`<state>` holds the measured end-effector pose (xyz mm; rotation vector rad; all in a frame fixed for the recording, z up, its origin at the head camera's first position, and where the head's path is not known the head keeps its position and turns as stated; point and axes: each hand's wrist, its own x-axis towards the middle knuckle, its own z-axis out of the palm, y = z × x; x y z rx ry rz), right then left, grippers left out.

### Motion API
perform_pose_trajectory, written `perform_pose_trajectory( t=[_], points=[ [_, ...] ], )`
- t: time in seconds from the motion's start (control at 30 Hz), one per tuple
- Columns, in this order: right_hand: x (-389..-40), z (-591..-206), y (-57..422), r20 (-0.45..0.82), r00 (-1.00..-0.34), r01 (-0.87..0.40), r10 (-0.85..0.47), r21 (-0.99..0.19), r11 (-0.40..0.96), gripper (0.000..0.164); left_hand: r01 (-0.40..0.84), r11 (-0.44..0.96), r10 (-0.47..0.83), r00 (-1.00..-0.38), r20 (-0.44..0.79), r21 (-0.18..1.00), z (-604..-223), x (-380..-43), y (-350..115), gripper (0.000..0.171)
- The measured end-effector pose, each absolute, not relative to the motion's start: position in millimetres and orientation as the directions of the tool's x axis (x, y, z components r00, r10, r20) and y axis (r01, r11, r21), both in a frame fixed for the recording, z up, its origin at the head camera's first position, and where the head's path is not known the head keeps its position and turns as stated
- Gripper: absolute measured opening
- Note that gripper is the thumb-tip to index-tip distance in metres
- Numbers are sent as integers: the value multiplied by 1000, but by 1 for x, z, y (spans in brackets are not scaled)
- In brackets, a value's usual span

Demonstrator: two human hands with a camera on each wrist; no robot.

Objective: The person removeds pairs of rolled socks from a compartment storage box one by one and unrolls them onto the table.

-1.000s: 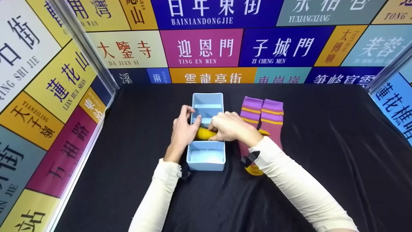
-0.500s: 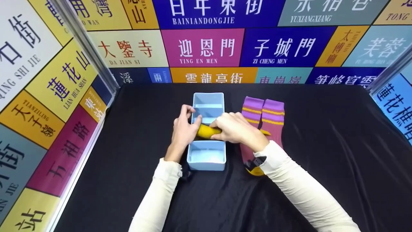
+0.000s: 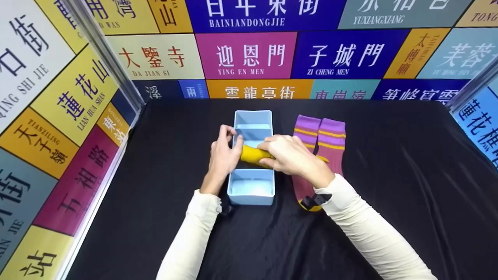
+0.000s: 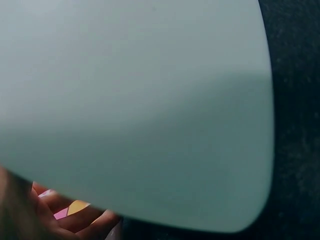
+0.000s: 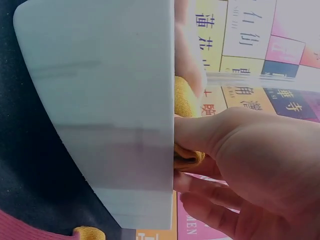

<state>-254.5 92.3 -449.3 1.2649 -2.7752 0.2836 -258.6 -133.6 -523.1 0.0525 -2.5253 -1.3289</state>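
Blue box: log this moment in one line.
right grip: holds yellow roll; left grip: at left rim of blue box; striped socks: right of box

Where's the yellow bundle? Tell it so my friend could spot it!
On the black cloth stands a long light-blue box. About halfway along it, the right hand grips the yellow bundle. Unlike the striped pink-and-purple socks lying flat beside the box, it is bunched up, and what shows is all yellow.

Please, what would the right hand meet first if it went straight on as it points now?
Probably the left hand, beyond the yellow bundle the right hand pinches, though depth is unclear.
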Motion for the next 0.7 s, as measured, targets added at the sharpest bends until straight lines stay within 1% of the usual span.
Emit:
perform_pose_trajectory(
  t=[0.3,0.53,0.7],
  points=[
    [-252,-446,99,205,-627,-779,-752,-157,607,24,103,556,-148,-964,220,825,-522,-260,-133,30],
    [-249,-444,104,232,-614,-789,-755,-197,582,29,113,541,-119,-971,209,833,-521,-260,-135,28],
    [-249,-445,106,238,-610,-792,-756,-225,568,31,139,532,-98,-970,223,835,-523,-260,-138,27]
  ],
)
